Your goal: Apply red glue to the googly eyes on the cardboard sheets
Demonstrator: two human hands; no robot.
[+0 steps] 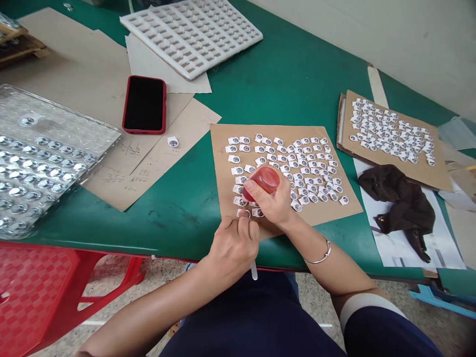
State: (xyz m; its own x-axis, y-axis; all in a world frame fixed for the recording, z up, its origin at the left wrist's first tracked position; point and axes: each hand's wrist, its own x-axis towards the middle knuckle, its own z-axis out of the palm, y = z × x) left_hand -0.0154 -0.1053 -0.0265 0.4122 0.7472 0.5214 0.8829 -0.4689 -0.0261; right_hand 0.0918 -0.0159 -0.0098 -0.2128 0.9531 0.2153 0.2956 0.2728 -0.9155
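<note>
A brown cardboard sheet [275, 133] lies at the table's front edge, bearing rows of small white tabs with round dark-and-silver faces [233, 159]. My right hand [273, 198] is closed around a red, rounded, squeezable-looking object [265, 179] over the sheet's left half; its lower end is hidden by the fingers. My left hand [236, 243] has its fingers curled at the sheet's lower left corner, one fingertip on a tab there. From beneath this hand a thin whitish stick [254, 271] pokes out toward my body, so it seems held in the curled fingers.
On the green table [290, 74] are a red-cased phone [144, 105], a clear tray of shiny round pieces [48, 158], a white slotted tray [193, 34], a second board of tabs [394, 131] and a dark cloth [403, 203]. A red stool [37, 292] stands at lower left.
</note>
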